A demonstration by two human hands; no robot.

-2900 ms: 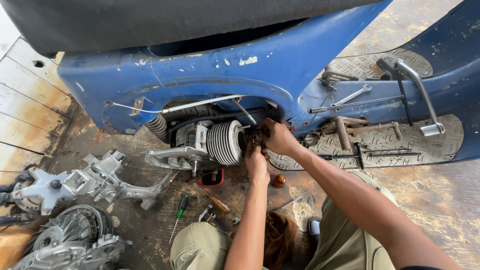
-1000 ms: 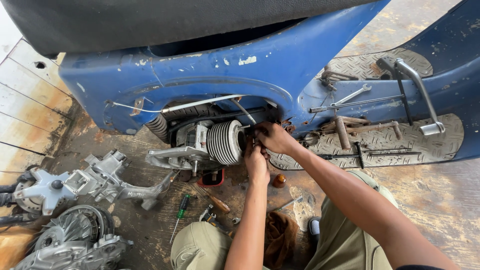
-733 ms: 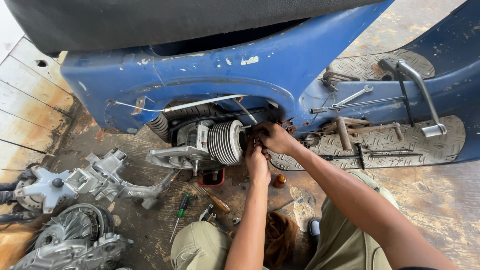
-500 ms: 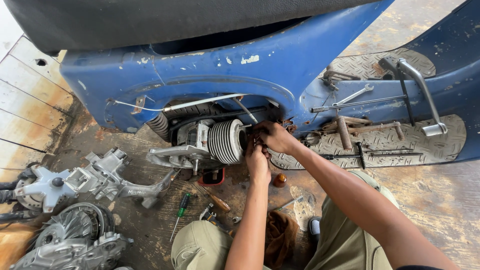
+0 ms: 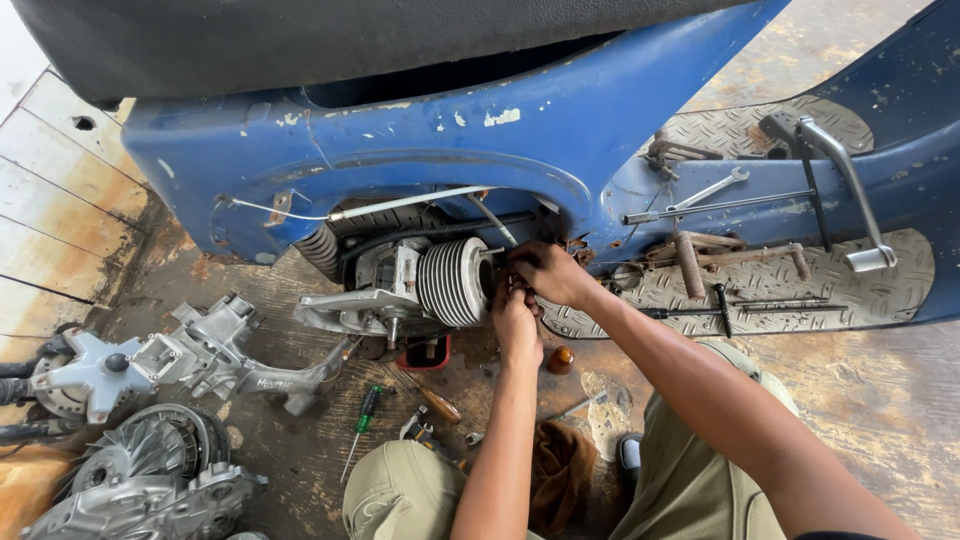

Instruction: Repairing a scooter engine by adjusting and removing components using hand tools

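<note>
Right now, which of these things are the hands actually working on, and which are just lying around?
In use:
left hand
right hand
finned engine cylinder

Lying about:
green-handled screwdriver
loose engine casings
spanner on the blue scooter's footboard
brown rag

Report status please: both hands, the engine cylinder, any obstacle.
Left hand and right hand both pressed at the finned cylinder end. Grip unclear. Cable runs above; screwdriver lies on floor.
</note>
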